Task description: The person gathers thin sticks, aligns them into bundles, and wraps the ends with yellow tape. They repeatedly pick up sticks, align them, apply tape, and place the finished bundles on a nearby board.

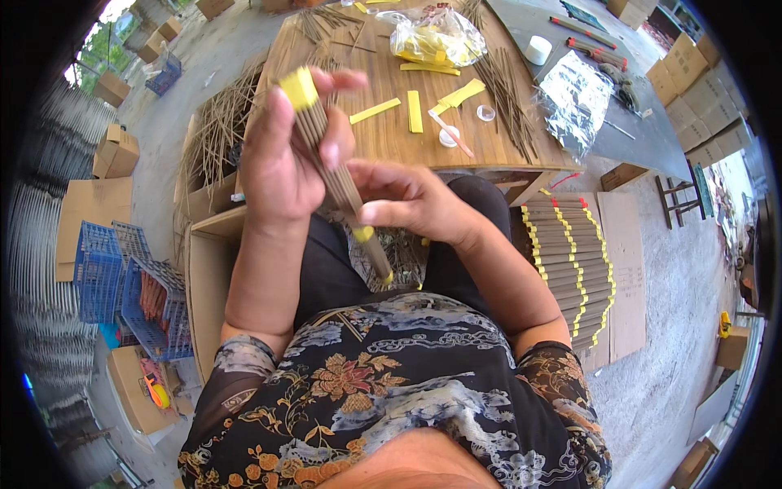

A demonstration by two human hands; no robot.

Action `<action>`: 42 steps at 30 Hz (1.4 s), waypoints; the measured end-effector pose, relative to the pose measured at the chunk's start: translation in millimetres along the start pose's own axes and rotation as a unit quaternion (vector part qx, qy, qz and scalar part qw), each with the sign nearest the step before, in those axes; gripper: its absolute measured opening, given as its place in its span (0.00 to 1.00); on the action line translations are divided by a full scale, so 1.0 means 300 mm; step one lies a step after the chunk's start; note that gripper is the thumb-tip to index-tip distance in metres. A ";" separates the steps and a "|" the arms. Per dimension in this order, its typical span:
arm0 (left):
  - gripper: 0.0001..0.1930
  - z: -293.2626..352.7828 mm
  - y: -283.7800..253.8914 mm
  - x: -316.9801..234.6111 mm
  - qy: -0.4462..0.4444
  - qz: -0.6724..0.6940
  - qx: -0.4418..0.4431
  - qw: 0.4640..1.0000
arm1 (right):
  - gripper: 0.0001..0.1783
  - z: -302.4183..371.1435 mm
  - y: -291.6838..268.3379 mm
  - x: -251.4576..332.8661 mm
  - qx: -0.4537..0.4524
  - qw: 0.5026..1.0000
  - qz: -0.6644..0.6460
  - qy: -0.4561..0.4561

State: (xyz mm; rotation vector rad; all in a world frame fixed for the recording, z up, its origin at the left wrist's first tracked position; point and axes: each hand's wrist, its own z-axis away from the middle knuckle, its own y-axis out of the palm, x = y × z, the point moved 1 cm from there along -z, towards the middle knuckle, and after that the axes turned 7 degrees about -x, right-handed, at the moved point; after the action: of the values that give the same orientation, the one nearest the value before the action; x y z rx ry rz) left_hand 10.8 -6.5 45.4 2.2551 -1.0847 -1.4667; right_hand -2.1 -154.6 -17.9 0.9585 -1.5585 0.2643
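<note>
Slanting down across my lap is a bundle of thin brown sticks [342,189], like incense sticks, with yellow paper bands at its top, lower down and at its bottom end. My left hand [285,167] is closed round the upper part, thumb on one side and fingers on the other, just below the top band. Lower on the bundle, my right hand [415,196] grips it, its thumb lying near the lower yellow band; the fingertips behind are partly hidden. Beyond my hands, yellow paper strips [415,112] and a small white pot [448,138] with a flat stick across it lie on the wooden table [379,143].
Loose brown sticks [507,102] and a clear bag of yellow paper [438,37] are on the table. Banded bundles [570,269] are stacked on cardboard at my right. Blue crates [102,261] and an open cardboard box [213,285] stand at my left.
</note>
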 end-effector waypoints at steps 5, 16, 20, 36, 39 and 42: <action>0.15 -0.042 0.063 -0.038 0.046 -0.150 -0.096 0.983 | 0.13 0.030 0.028 -0.009 -0.046 0.997 0.053 0.014; 0.17 -0.053 0.146 -0.029 0.126 -0.370 -0.192 0.900 | 0.14 0.132 0.040 0.005 -0.217 0.855 0.404 -0.242; 0.22 -0.104 0.268 0.051 0.038 -0.307 -0.051 0.950 | 0.13 0.237 -0.025 0.081 -0.245 0.899 0.322 -0.169; 0.22 -0.072 -0.007 0.328 -0.312 -0.371 -0.115 0.867 | 0.25 1.619 -0.703 -0.466 -0.882 0.455 -0.085 0.086; 0.21 -0.062 0.018 0.377 -0.311 -0.427 -0.133 0.838 | 0.36 1.805 -0.754 -0.585 -0.906 0.384 -0.048 0.172; 0.21 -0.061 0.030 0.402 -0.320 -0.438 -0.128 0.830 | 0.36 1.876 -0.770 -0.601 -0.905 0.372 -0.051 0.201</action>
State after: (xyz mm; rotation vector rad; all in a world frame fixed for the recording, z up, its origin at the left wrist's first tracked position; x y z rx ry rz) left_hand 49.2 -99.9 -23.6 2.1687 0.1929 -2.6400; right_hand -256.9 -591.8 -400.6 -0.8331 -0.4631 -1.1280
